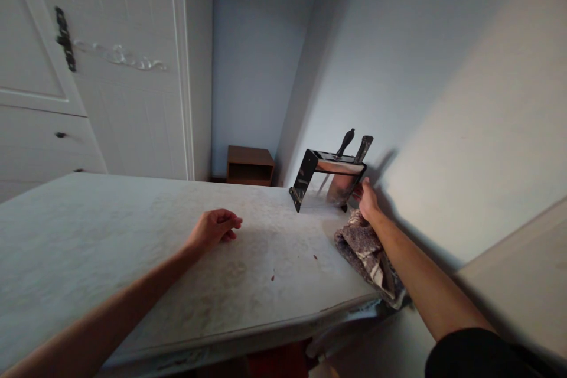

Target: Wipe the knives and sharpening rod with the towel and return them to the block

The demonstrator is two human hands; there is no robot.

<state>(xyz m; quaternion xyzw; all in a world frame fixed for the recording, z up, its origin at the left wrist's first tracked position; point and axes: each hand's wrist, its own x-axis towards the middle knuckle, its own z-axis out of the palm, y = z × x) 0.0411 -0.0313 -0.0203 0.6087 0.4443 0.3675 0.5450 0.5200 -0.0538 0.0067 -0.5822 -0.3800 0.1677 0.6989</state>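
Table (133,224) sat by wall (381,71); knife holder (330,186) stood at far right corner. Right hand (367,202) at its wall side, likely steadying, couldn't tell grip; left hand (216,228) empty, loosely parted.

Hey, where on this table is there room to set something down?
Left of your left hand, the table is open. Another patch lies between that hand and the cloth, bar two specks. The wall side is crowded: rack, right hand, cloth.
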